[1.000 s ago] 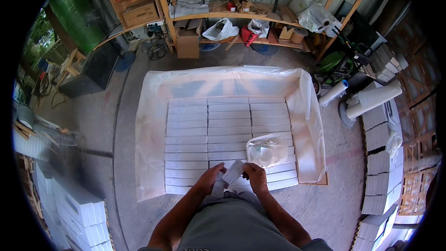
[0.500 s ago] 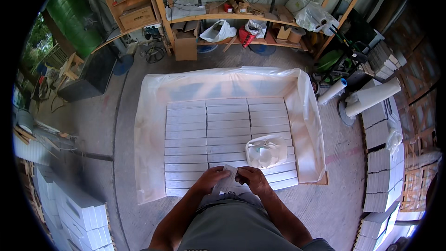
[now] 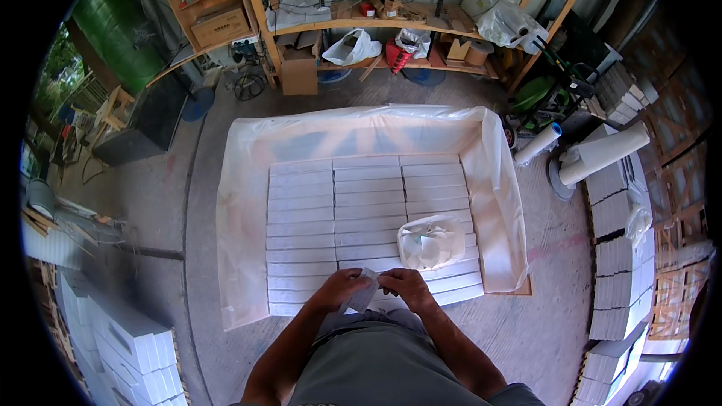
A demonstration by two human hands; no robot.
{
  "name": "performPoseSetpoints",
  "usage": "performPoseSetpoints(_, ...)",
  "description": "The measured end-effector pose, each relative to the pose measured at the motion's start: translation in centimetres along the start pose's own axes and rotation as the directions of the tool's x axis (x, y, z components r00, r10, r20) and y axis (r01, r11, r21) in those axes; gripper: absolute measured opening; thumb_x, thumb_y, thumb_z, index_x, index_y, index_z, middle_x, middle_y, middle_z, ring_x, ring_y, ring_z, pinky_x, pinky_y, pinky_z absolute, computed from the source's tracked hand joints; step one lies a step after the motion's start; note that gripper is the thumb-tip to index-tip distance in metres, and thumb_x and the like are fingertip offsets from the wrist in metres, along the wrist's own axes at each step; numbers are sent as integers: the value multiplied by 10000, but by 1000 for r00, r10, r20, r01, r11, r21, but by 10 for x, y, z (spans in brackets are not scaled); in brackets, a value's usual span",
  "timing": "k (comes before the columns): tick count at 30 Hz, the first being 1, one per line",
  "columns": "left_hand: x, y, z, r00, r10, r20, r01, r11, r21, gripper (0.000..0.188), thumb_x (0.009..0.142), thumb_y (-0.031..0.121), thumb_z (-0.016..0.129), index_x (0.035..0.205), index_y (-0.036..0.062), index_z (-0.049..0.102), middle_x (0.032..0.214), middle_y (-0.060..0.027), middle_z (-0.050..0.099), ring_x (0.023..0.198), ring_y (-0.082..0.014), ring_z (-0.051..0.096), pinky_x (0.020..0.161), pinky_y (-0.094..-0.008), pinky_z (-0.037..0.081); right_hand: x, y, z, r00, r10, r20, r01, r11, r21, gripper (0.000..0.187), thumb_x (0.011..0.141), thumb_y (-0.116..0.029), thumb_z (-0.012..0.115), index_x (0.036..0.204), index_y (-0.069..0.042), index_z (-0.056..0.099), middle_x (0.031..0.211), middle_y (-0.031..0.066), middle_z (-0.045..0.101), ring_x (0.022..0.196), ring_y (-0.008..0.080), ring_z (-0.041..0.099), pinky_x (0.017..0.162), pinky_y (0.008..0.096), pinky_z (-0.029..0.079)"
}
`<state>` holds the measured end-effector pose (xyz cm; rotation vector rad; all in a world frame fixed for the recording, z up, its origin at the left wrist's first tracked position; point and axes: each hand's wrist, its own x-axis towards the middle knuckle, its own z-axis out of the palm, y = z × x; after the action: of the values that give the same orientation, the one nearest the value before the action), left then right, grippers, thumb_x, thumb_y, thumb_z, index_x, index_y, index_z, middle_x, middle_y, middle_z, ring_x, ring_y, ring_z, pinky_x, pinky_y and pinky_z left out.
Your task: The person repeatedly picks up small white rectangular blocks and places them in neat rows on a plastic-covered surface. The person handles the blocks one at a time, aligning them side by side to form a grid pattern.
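Observation:
In front of my waist, my left hand [image 3: 340, 289] is closed on a small whitish paper sheet [image 3: 362, 298] that hangs at a slant. My right hand [image 3: 407, 286] pinches at the sheet's upper right edge; its fingertips are too small to make out fully. Beyond both hands, long white boxes [image 3: 301, 218] lie in three columns inside a large crate lined with clear plastic film [image 3: 244, 218]. An open whitish bag [image 3: 431, 243] with pale paper pieces inside rests on the right-hand boxes, just past my right hand.
White stacks stand at left [image 3: 135, 338] and right [image 3: 620, 263]. Film rolls [image 3: 605, 158] lean at the right. Behind the crate runs a wooden shelf [image 3: 376, 22] with bags, cartons and fans. A green cylinder [image 3: 113, 26] stands far left.
My right fingertips have moved slightly left, closer against the sheet. The sheet has tilted a little in my left hand. The bag and boxes stay where they were.

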<state>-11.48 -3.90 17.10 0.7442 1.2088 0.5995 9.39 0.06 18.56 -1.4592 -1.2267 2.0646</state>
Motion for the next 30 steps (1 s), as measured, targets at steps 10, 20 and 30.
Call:
performPoseSetpoints(10, -10, 17, 6, 999, -30, -39, 33, 997, 76, 363, 860, 247, 623, 1092, -32, 648, 912, -127, 667, 739, -172, 615, 682, -309, 482, -4, 5, -5, 997, -43, 60, 39, 998, 55, 283, 882, -251, 654, 1010, -4, 704, 759, 20, 660, 659, 72, 541, 601, 227, 426)
performPoseSetpoints(20, -8, 13, 10, 1000, -10, -17, 12, 989, 147, 391, 844, 269, 624, 1066, -52, 646, 880, -132, 663, 725, -171, 606, 667, -303, 481, -4, 12, 5, 983, -157, -92, 118, 934, -337, 285, 856, -250, 663, 997, -5, 697, 768, 81, 696, 676, 137, 646, 658, 287, 517)
performPoseSetpoints(30, -6, 13, 21, 996, 62, -71, -31, 928, 371, 399, 860, 285, 598, 1068, -53, 639, 880, -152, 664, 727, -198, 611, 678, -329, 489, -5, 28, 14, 884, -426, -190, 233, 756, -612, 201, 816, -198, 662, 923, -30, 684, 766, 148, 678, 706, 284, 679, 664, 357, 525)
